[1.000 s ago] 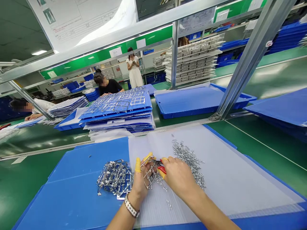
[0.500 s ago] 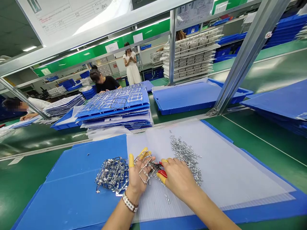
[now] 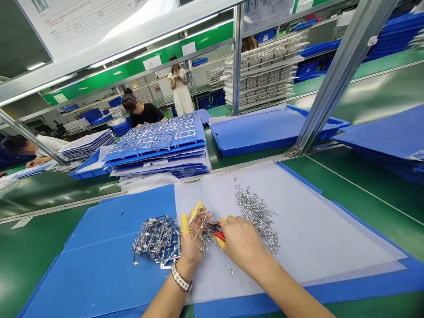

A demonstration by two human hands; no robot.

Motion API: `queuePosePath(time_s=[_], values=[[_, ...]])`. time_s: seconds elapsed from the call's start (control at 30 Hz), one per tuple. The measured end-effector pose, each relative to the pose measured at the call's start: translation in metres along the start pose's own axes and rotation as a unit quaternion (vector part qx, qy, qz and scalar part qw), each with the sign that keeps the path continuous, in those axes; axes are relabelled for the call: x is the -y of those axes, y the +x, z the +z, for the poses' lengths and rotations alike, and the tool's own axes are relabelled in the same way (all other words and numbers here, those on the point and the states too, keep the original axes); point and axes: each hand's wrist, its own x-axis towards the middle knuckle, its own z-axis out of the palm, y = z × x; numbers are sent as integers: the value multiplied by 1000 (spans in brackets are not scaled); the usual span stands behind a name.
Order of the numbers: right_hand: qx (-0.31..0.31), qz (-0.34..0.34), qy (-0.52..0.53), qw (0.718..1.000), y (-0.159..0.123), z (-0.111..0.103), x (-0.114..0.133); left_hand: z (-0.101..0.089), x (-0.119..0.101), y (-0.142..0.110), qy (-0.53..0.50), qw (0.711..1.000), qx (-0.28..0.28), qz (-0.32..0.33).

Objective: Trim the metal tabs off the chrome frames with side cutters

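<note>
My left hand (image 3: 191, 247), with yellow finger cots, holds a small silver sprue frame (image 3: 200, 234) tilted over the white sheet. In my right hand (image 3: 243, 240) are red-handled nippers (image 3: 219, 234), closed in the fingers; their jaws reach toward the frame and are hard to make out. Beneath and beside the frame lie small shiny twisted metal pieces (image 3: 209, 238), partly hidden by my hands. A bigger heap of the same pieces (image 3: 256, 212) spreads to the right. Left of my left hand is a tangled pile of silver frames (image 3: 155, 240).
A translucent white sheet (image 3: 318, 238) overlaps blue board (image 3: 99, 274) on the green table (image 3: 20, 251). Beyond a metal rail stand stacked blue boards with silver frames (image 3: 159, 137) and a blue tray (image 3: 258, 132). A slanted metal post (image 3: 344, 79) rises at right. Several people are farther back.
My left hand has turned the frame, first more face-on and now more edge-on again. The nippers stay beside it in my right hand. The whole view has shifted slightly.
</note>
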Motion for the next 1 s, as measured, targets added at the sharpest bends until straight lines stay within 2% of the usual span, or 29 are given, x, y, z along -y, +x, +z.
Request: queuePosePath(time_s=[0.1, 0.3, 0.4, 0.7, 1.0], values=[[-2, 2, -5, 1000, -1, 1, 0, 0, -2, 1, -15, 1000, -6, 1], [-18, -11, 9, 1000, -8, -4, 6, -1, -8, 6, -99, 994, -7, -47], [-6, -22, 23, 999, -10, -6, 13, -1, -8, 7, -115, 992, -11, -55], [2, -30, 22, 999, -9, -8, 18, -2, -4, 4, -96, 995, -5, -21], [6, -42, 31, 999, -7, -1, 15, 1, -5, 3, -51, 998, -26, 22]])
